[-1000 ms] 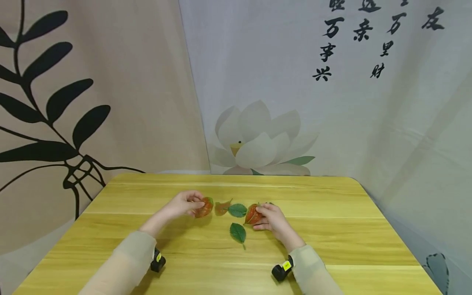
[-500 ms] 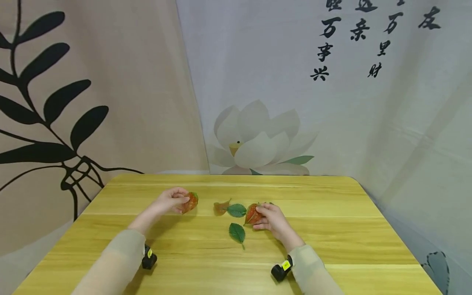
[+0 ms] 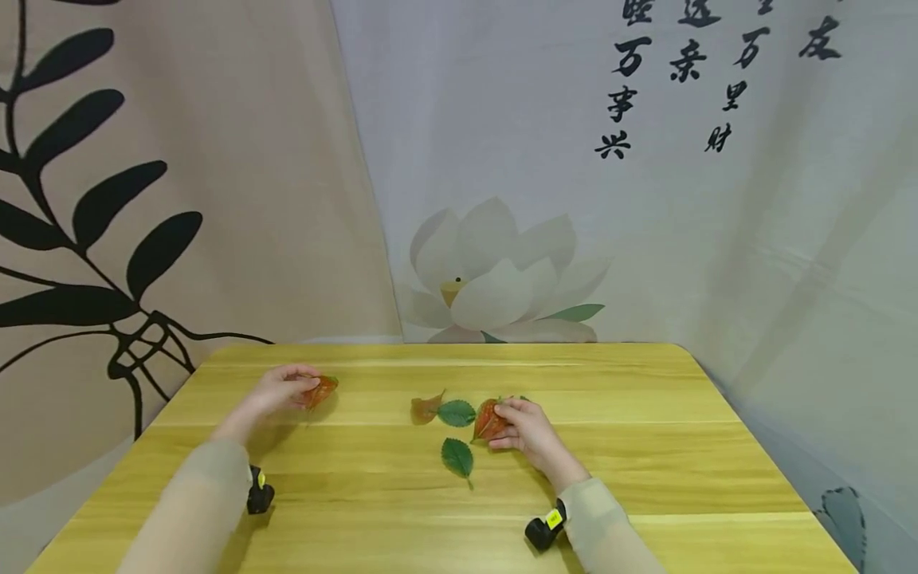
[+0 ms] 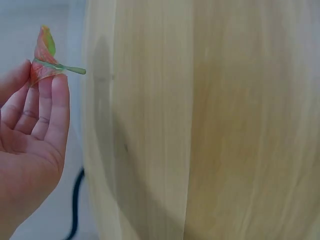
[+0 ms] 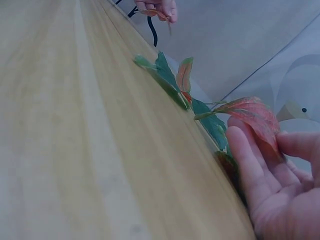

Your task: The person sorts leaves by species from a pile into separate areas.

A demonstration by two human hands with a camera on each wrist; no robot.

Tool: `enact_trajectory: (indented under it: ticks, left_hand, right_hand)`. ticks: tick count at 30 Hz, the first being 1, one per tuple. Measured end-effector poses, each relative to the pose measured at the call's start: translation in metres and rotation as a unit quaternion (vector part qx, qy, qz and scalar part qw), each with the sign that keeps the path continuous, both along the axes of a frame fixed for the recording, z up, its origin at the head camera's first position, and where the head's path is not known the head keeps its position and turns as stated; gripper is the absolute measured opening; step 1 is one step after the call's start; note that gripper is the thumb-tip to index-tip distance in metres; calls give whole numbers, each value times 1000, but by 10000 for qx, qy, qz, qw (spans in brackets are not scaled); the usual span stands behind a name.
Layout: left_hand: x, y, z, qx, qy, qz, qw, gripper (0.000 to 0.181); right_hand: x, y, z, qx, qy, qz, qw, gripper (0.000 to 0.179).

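My left hand [image 3: 276,391] pinches a red leaf [image 3: 324,389] with a green edge between thumb and fingertips, above the far left of the table. In the left wrist view that leaf [image 4: 44,55] shows its green stem. Right of the middle, my right hand [image 3: 529,432] pinches another red leaf [image 3: 488,420] by its side, part of it covered by the fingers. Beside it lies a toothed green leaf [image 3: 457,413], with an orange-brown leaf [image 3: 425,410] to its left. A second green leaf [image 3: 457,457] lies nearer the front. Something dark green [image 3: 525,398] peeks out behind my right hand, mostly hidden.
The pale wooden table [image 3: 373,510] has rounded far corners. Cloth hangings [image 3: 502,119] with a printed flower, plant and dark characters stand right behind its far edge. A small black wrist camera [image 3: 260,490] is on the left wrist, another [image 3: 545,526] on the right.
My left hand has carried its red leaf leftward, away from the leaves in the middle. My right hand stays almost in place with its leaf. The head view has shifted slightly.
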State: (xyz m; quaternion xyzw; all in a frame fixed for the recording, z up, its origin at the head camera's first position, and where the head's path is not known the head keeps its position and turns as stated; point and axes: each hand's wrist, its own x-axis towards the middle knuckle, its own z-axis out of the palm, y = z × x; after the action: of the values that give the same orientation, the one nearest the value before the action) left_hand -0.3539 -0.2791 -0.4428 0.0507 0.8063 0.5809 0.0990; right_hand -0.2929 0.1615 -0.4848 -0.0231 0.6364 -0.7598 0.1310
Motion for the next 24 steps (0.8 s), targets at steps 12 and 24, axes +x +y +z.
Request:
enact_trajectory:
  ticks: [12, 24]
  left_hand:
    - [-11, -50, -6, -15, -205, 349, 9992, 33]
    - [-2, -62, -15, -1381, 34, 400, 9896, 43]
  right_hand:
    - [-1, 1, -4, -70, 41, 21, 10000, 32]
    - [1, -1, -3, -47, 35, 2, 10000, 35]
